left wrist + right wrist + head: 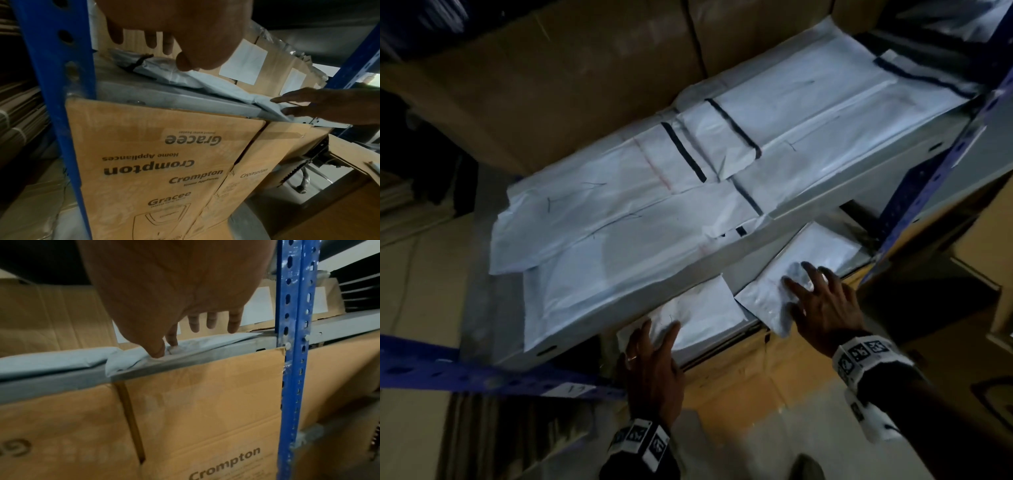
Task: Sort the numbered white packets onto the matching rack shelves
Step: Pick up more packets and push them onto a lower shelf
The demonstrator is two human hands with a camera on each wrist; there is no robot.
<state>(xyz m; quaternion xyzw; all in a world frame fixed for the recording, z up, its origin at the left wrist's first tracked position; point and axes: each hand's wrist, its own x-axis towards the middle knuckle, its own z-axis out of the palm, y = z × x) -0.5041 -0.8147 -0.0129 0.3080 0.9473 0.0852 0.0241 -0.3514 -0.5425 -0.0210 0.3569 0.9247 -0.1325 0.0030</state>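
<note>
Two white packets lie on the lower grey shelf (722,344) of the rack. My left hand (659,330) rests with straight fingers on the left packet (698,308). My right hand (804,277) lies spread on the right packet (815,246), which overhangs the shelf edge. In the right wrist view my thumb and forefinger (171,340) press that packet (133,356) near the shelf lip. In the left wrist view my thumb touches the left packet (164,73). Several white packets (654,205) cover the upper shelf (842,198). I cannot read any numbers.
Blue slotted uprights (928,178) (292,353) (53,81) frame the rack. Brown Crompton boxes (156,162) stand under the lower shelf and more boxes (551,85) behind the upper one. The upper shelf hangs close over the lower.
</note>
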